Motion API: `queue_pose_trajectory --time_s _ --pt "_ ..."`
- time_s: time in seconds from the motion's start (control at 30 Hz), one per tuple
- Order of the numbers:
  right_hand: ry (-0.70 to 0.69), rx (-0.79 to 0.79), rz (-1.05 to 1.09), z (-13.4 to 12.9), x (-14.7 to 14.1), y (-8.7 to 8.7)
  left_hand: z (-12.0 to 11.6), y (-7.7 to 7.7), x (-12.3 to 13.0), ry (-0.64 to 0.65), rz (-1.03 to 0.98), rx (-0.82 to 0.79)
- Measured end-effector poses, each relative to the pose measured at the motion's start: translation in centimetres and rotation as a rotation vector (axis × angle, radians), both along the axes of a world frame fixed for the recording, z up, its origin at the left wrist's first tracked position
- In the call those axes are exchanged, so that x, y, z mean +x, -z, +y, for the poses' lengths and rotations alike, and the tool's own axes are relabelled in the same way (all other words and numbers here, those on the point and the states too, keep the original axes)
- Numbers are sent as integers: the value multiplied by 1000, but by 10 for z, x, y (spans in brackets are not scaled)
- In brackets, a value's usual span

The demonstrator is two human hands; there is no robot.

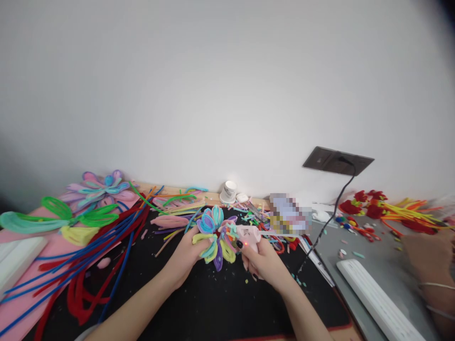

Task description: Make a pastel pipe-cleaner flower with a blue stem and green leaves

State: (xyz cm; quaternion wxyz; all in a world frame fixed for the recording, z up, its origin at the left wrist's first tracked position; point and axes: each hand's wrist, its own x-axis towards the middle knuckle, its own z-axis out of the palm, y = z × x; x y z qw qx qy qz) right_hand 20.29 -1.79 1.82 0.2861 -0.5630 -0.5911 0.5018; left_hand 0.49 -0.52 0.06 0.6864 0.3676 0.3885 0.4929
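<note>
Above the middle of the black mat with a red edge (199,303), the left hand (188,251) has its grip clamped on the multicoloured flower of fuzzy loops (216,237), seemingly to steady its petals against the tool's push. Over that same mat, the right hand's (262,260) grip is closed around a pale pink, gun-shaped tool with 1 red light (249,235), its front end by the flower, apparently for close control.
</note>
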Motion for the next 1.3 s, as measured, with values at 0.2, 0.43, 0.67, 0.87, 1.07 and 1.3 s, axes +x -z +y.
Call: queue_pose_trajectory --time_s 0.2,0.43,0.67,0.87,1.07,1.3 --pt "47 -49 32 2 -3 3 -2 2 0 29 -1 -16" --pt "84 -76 54 0 -5 0 -1 0 0 21 -20 -37" --pt "87 -75 76 1 -3 5 -2 0 0 32 -45 -49" --pt "120 -100 88 1 -3 5 -1 0 0 40 -61 -40" --pt "127 -124 85 -1 -5 1 -1 1 0 41 -42 -34" --pt "134 -142 83 -2 -6 0 -1 0 0 30 -57 -44"
